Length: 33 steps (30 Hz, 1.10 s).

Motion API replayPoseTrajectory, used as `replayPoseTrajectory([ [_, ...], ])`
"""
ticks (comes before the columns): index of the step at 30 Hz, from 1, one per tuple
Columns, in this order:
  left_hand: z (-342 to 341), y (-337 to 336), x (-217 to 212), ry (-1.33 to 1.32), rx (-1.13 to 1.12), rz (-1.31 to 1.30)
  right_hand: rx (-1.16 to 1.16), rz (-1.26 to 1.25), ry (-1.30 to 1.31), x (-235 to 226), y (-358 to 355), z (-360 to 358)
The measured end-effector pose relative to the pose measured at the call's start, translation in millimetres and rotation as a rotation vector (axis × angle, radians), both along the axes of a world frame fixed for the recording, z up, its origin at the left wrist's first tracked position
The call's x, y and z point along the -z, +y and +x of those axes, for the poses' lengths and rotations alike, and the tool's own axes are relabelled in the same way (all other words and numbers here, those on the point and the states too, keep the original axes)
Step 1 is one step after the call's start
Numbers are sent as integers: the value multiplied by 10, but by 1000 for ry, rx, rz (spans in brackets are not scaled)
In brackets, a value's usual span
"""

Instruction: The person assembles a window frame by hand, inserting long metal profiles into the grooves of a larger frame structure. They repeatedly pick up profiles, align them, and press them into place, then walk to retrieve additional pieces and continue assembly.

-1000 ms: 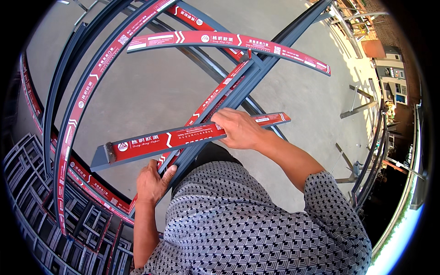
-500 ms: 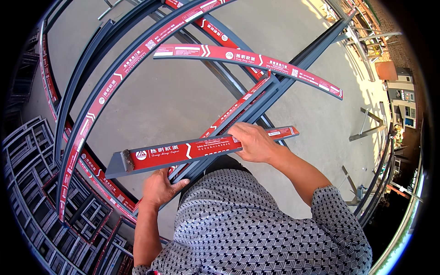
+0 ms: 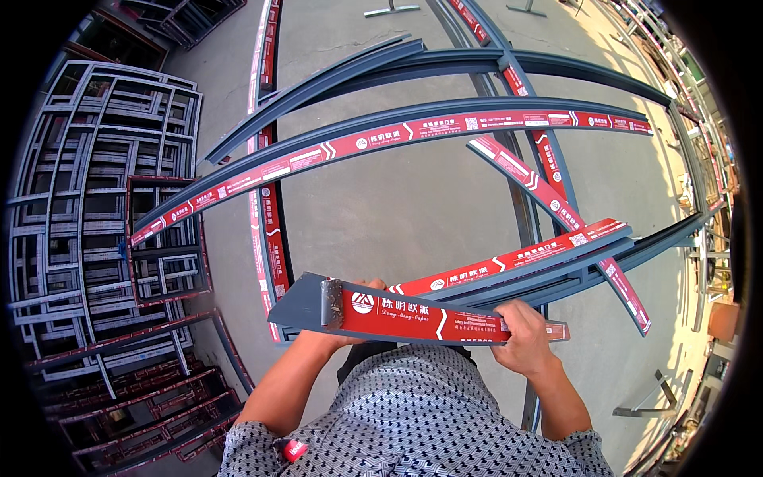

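Since the earlier frame, the short grey profile with red film [image 3: 413,316] has come closer to the chest, above the concrete floor [image 3: 413,207]. Left hand [image 3: 350,338] now supports it underneath, fingers mostly hidden; right hand [image 3: 523,343] stays closed over its right end.

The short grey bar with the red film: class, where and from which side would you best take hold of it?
Probably near both ends, from above. The short grey bar lies level and crosswise at waist height; the right hand wraps its right end, and the left hand holds from below near the bare left end.
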<state>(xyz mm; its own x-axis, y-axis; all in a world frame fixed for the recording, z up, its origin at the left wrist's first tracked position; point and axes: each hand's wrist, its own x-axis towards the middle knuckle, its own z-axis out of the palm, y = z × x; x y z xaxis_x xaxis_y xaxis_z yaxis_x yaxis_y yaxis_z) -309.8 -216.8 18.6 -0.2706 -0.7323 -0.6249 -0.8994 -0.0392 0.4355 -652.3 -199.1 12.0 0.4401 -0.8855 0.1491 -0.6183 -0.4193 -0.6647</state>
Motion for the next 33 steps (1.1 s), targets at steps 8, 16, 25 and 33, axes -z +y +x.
replayPoseTrajectory([
  [8,341,-127,-220,207,-335,-181,-26,-75,25,-190,36,449],
  [16,1229,-209,-548,812,-956,-487,20,-59,-34,-486,352,1127],
  [25,2837,280,-1222,1549,-1059,-1030,269,236,-149,-508,636,1782],
  [33,3661,2045,-151,816,-1448,-1067,134,461,-66,-477,541,2747],
])
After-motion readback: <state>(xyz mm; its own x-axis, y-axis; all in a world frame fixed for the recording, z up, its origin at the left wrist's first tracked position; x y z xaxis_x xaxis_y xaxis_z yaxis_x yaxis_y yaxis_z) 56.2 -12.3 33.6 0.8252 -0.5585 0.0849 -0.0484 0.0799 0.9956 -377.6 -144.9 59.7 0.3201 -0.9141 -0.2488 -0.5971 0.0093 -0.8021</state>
